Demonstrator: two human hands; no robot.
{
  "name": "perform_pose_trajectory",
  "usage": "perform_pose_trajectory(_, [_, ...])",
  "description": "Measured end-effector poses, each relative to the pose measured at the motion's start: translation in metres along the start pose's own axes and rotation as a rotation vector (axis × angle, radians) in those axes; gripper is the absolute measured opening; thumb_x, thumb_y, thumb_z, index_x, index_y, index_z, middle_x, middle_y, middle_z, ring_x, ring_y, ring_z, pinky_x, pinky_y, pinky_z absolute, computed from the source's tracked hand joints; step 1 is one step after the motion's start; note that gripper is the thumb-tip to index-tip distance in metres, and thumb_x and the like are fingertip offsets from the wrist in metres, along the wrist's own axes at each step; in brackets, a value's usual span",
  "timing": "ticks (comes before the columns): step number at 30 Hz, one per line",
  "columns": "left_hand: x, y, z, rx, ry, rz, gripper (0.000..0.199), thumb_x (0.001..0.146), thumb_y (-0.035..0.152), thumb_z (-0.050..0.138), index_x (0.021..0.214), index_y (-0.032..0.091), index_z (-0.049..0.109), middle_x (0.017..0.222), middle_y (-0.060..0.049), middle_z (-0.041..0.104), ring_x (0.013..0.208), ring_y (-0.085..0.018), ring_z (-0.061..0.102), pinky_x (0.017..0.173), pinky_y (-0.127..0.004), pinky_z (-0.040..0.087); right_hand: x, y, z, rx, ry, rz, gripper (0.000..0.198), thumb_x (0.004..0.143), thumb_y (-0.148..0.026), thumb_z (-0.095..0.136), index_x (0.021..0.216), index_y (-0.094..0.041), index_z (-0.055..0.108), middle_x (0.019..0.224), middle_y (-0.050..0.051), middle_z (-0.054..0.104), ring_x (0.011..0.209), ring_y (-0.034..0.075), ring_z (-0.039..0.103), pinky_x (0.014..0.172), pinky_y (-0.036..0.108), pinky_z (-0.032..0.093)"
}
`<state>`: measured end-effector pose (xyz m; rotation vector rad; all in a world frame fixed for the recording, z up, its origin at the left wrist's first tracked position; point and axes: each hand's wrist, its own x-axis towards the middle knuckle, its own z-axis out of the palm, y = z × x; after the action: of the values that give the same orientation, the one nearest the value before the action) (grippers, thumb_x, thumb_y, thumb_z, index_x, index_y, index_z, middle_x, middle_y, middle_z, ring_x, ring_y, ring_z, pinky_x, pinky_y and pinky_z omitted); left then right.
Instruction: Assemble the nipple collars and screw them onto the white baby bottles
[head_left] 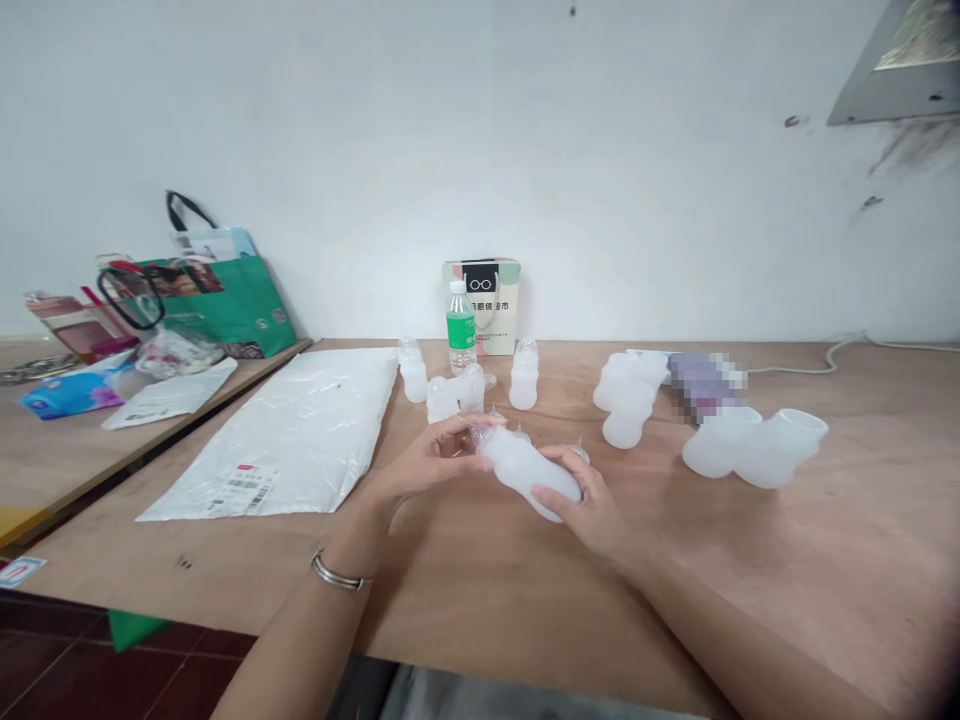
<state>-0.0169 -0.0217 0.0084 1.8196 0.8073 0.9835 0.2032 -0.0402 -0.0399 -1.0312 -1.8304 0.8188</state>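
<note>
I've got the translucent bottle (529, 470) clamped w/ my right hand (581, 510) round its body; left hand (427, 462) pinches the neck. Prob. soft, light, squashy plastic: grip mid-body.

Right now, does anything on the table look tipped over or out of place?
Yes. Several translucent bottles lie on their sides: a cluster right of centre and two open ones further right, while others stand upright. Both hands, left hand and right hand, hold another bottle tilted. No spill shows.
</note>
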Motion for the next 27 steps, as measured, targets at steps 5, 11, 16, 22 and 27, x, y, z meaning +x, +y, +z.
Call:
perform_pose_trajectory(5, [0.002, -0.002, 0.007, -0.108, 0.047, 0.066, 0.071, 0.069, 0.042, 0.071, 0.132, 0.029, 0.042, 0.121, -0.010, 0.054, 0.105, -0.024, 0.055, 0.084, -0.037, 0.049, 0.002, -0.008, 0.000, 0.185, 0.042, 0.086, 0.029, 0.075, -0.043, 0.058, 0.097, -0.025, 0.053, 0.096, 0.003, 0.062, 0.084, 0.020, 0.057, 0.069, 0.033, 0.048])
perform_pose_trajectory(11, [0.003, -0.012, -0.003, 0.272, 0.752, 0.288, 0.043, 0.081, 0.047, 0.054, 0.117, 0.022, 0.050, 0.112, -0.011, 0.056, 0.097, -0.021, 0.056, 0.083, -0.035, 0.045, 0.001, -0.005, -0.001, 0.395, 0.060, 0.178, 0.036, 0.076, -0.047, 0.057, 0.102, -0.023, 0.049, 0.097, 0.006, 0.059, 0.077, 0.018, 0.058, 0.063, 0.030, 0.048])
perform_pose_trajectory(16, [0.009, -0.033, -0.011, 0.684, 0.755, -0.082, 0.092, 0.062, 0.051, 0.071, 0.134, 0.016, 0.025, 0.131, -0.019, 0.044, 0.118, -0.032, 0.046, 0.093, -0.045, 0.038, 0.003, 0.001, -0.001, 0.536, 0.110, 0.195, 0.035, 0.077, -0.045, 0.060, 0.100, -0.022, 0.050, 0.087, 0.003, 0.060, 0.068, 0.015, 0.057, 0.059, 0.028, 0.047])
perform_pose_trajectory(22, [0.008, -0.036, -0.027, 0.870, 0.658, -0.415, 0.062, 0.069, 0.044, 0.063, 0.119, 0.016, 0.038, 0.115, -0.017, 0.059, 0.106, -0.034, 0.058, 0.082, -0.043, 0.044, 0.002, -0.004, -0.004, 0.545, 0.126, 0.191, 0.034, 0.076, -0.045, 0.062, 0.099, -0.022, 0.052, 0.084, 0.001, 0.062, 0.070, 0.015, 0.058, 0.061, 0.027, 0.046])
perform_pose_trajectory(27, [0.000, -0.040, -0.068, 0.932, 0.849, -0.577, 0.061, 0.070, 0.043, 0.062, 0.118, 0.015, 0.037, 0.111, -0.019, 0.062, 0.103, -0.037, 0.059, 0.080, -0.043, 0.045, 0.002, -0.009, -0.004, 0.546, 0.123, 0.199, 0.035, 0.076, -0.047, 0.061, 0.098, -0.022, 0.051, 0.081, 0.001, 0.062, 0.070, 0.015, 0.057, 0.063, 0.028, 0.046])
